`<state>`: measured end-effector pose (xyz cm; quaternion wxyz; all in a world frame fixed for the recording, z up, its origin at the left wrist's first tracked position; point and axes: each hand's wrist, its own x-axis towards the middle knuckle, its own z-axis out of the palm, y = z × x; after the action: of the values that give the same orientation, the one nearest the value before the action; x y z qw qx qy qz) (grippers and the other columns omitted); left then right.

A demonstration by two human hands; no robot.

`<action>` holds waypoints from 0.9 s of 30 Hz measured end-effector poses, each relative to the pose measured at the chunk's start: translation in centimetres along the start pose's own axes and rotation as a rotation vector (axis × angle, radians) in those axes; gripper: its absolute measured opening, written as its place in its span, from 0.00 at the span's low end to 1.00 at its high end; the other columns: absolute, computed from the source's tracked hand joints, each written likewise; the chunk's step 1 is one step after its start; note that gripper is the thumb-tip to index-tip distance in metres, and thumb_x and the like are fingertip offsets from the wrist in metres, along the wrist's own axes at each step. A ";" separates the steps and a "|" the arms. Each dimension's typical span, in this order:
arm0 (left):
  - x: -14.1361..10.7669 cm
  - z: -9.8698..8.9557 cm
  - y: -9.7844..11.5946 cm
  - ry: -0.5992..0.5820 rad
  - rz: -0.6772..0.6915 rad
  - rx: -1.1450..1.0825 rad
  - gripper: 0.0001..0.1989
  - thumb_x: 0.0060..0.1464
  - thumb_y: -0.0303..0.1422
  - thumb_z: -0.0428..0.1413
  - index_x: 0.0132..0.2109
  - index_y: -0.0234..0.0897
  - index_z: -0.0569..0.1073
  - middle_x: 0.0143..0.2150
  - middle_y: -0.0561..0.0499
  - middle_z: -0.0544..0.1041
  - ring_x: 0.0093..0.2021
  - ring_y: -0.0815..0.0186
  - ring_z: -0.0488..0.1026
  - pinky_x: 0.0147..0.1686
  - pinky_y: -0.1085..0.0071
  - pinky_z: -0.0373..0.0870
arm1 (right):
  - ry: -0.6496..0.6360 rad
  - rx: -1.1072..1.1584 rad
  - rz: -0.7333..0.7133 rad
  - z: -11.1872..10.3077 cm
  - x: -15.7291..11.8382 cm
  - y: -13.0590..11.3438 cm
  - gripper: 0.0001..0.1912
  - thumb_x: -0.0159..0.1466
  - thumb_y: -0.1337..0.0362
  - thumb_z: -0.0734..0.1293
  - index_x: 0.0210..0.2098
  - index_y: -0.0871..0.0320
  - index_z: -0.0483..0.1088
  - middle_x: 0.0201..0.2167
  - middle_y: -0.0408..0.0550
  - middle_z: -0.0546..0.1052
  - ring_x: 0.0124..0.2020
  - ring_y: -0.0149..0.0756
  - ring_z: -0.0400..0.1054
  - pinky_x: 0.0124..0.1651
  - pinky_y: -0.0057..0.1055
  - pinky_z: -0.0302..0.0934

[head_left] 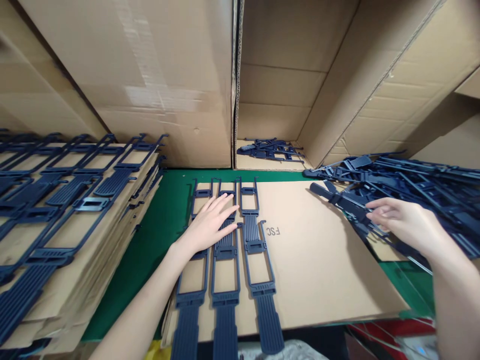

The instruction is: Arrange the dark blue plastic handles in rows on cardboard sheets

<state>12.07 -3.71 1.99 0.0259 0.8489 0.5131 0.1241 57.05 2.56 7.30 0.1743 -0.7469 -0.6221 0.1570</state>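
Frames (226, 253) partly cover the cardboard (311, 270), a pile (420, 185) remaining, left grip (208, 220) spread flat over them, right grip (403, 220) pinching another frame (347, 204).

Ribbed-paddle frames (269, 325): plastic on my remote feed, matt, rails smooth; backing sheet (318, 265): cardboard, smooth, matt; tall carton (195, 65): corrugated cardboard, matt; packing tape (138, 50): glossy film; tabletop (168, 200): smooth, material unclear to me

L/R hands (211, 221) bare w/ slim fingers (229, 213), forearms (150, 295) bare
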 end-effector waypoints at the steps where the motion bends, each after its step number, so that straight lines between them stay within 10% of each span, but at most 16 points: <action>1: 0.0 0.0 0.0 0.001 0.001 -0.004 0.24 0.64 0.44 0.46 0.63 0.40 0.62 0.69 0.44 0.54 0.69 0.55 0.46 0.66 0.51 0.47 | 0.008 0.013 -0.015 0.1 -0.2 -0.3 0.16 0.48 0.55 0.66 0.35 0.54 0.73 0.30 0.45 0.77 0.32 0.42 0.74 0.38 0.34 0.62; 16: 0.1 -0.2 0.1 -0.009 -0.008 -0.022 0.24 0.63 0.44 0.47 0.62 0.39 0.63 0.69 0.43 0.54 0.69 0.54 0.46 0.66 0.51 0.46 | 0.067 -0.329 -0.102 -1.1 0.7 -1.6 0.15 0.55 0.51 0.67 0.39 0.47 0.74 0.34 0.43 0.79 0.35 0.42 0.72 0.34 0.34 0.59; 23: 0.0 -0.1 0.1 0.001 -0.005 -0.031 0.24 0.64 0.44 0.46 0.62 0.41 0.63 0.69 0.45 0.53 0.69 0.54 0.46 0.66 0.50 0.46 | -0.145 0.077 -0.745 -1.0 -3.3 -6.5 0.12 0.61 0.53 0.66 0.40 0.52 0.74 0.38 0.47 0.74 0.37 0.37 0.69 0.40 0.32 0.63; 27: 0.0 0.0 0.0 -0.007 -0.005 -0.017 0.24 0.64 0.44 0.46 0.63 0.41 0.62 0.69 0.45 0.53 0.69 0.55 0.46 0.66 0.51 0.46 | -0.005 0.231 -1.046 -0.1 -5.2 -9.3 0.07 0.62 0.67 0.65 0.40 0.50 0.72 0.38 0.47 0.72 0.42 0.37 0.68 0.45 0.35 0.64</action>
<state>12.06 -3.74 1.99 0.0353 0.8479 0.5138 0.1256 48.02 -1.03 11.70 0.3088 -0.3128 -0.8904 0.1185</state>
